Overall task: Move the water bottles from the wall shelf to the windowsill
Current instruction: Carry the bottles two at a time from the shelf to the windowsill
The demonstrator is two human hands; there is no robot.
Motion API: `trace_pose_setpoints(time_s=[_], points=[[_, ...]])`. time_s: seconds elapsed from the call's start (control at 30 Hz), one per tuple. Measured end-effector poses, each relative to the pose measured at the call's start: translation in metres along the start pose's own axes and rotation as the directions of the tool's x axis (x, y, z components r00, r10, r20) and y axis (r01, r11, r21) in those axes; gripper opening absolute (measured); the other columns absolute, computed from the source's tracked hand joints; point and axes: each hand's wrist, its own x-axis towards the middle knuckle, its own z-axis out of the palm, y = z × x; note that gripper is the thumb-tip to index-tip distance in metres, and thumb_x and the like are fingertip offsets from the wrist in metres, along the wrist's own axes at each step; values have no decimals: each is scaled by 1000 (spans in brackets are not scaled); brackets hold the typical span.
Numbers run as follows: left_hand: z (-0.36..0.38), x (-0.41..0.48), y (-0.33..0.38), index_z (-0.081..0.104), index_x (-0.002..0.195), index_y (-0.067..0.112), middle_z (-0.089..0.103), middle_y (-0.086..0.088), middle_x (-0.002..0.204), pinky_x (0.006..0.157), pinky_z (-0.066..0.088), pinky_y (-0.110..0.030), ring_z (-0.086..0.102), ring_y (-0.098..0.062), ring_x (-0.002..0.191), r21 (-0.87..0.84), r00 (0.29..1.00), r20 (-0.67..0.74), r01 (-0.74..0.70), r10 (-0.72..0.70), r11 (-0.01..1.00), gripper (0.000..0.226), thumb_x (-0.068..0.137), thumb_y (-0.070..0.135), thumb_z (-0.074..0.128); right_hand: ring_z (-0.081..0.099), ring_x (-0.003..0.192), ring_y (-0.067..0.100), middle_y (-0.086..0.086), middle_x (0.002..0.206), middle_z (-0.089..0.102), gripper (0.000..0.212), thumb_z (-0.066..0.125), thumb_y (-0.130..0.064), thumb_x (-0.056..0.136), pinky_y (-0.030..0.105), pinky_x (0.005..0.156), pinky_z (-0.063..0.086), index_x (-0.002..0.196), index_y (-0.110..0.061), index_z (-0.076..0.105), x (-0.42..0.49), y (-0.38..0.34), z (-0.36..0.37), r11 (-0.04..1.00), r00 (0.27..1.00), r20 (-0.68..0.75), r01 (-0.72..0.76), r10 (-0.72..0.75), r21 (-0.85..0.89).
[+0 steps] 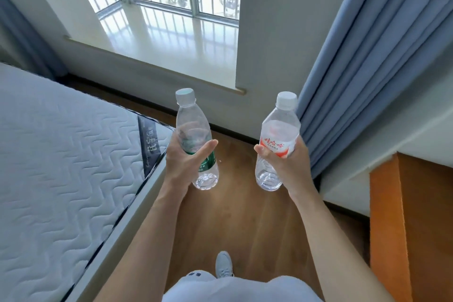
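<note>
My left hand (182, 162) grips a clear water bottle with a green label (192, 127) around its middle, upright, with a pale cap. My right hand (285, 167) holds a second clear bottle with a red and white label (279, 130) and a white cap, tilted slightly. Both bottles hang over the wooden floor, short of the windowsill (171, 41), a glossy white ledge under the barred window ahead and above them. The wall shelf is not in view.
A quilted white mattress (61, 154) on its bed frame fills the left side. Blue curtains (367, 56) hang at the right, beside an orange wooden cabinet (411, 216). A white wall pillar (267, 32) borders the sill's right end. My shoe (223, 265) stands on the floor strip.
</note>
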Motion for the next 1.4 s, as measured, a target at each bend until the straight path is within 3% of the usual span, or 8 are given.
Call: trace_pose_setpoints(time_s=[0.13, 0.27, 0.57, 0.73, 0.93, 1.07, 1.23, 1.4], points=[[-5, 47, -1, 55, 104, 29, 63, 5, 97, 67, 53, -13, 66, 4, 84, 27, 1000, -13, -21, 21, 999, 45, 70, 24, 85, 69, 101, 10, -5, 106, 71, 61, 90, -24, 70, 28, 84, 59, 121, -21, 58, 39, 3, 30, 1000, 999, 33, -13, 13, -12], [-6, 91, -7, 60, 111, 16, 67, 1, 96, 69, 54, -16, 67, -3, 82, 36, 999, -43, -21, 23, 999, 55, 65, 26, 89, 70, 92, 6, -5, 100, 72, 56, 90, -20, 69, 20, 75, 56, 117, -16, 61, 83, 7, 52, 1000, 998, 58, -11, 13, -25], [26, 206, -20, 57, 117, 14, 65, 1, 99, 72, 55, -19, 67, -5, 88, 77, 992, -122, -15, 24, 997, 54, 72, 20, 85, 66, 101, 7, -6, 108, 67, 70, 84, -43, 67, 13, 76, 56, 126, -19, 55, 217, 17, 89, 992, 987, 151, 77, -61, -101], [53, 294, -14, 57, 118, 15, 65, 0, 101, 72, 56, -19, 67, -5, 90, 104, 977, -212, -17, 39, 994, 55, 71, 21, 85, 65, 96, -5, -14, 103, 65, 61, 87, -31, 72, 7, 71, 52, 122, -24, 54, 326, 13, 110, 990, 968, 238, 105, -79, -97], [83, 388, -1, 58, 118, 27, 66, 11, 102, 81, 58, -30, 66, -5, 96, 150, 944, -328, 31, 20, 988, 67, 61, 51, 84, 70, 97, 15, 0, 105, 71, 62, 89, -36, 70, 30, 82, 61, 122, -19, 59, 445, 1, 136, 987, 928, 361, 130, -88, -93], [91, 425, 5, 54, 107, 41, 63, 18, 98, 74, 54, -16, 63, 8, 91, 193, 921, -386, 36, 42, 981, 51, 69, 37, 87, 71, 94, 17, -3, 102, 72, 67, 88, -50, 61, 41, 83, 61, 117, -25, 60, 493, 0, 161, 996, 910, 410, 83, -57, -46], [78, 455, -2, 58, 113, 25, 62, 14, 98, 71, 54, -14, 62, 8, 87, 202, 869, -492, 51, 56, 978, 47, 74, 20, 85, 71, 97, 20, -2, 103, 71, 60, 92, -35, 65, 37, 82, 61, 115, -26, 60, 526, -1, 199, 1000, 856, 516, 17, -8, -12], [57, 484, -16, 59, 121, 16, 64, 8, 104, 74, 52, -11, 63, 3, 93, 182, 823, -567, 82, 36, 980, 61, 68, 33, 86, 70, 98, 16, -4, 106, 71, 71, 86, -51, 57, 33, 83, 60, 118, -29, 58, 552, 1, 243, 999, 804, 595, 10, 11, -32]])
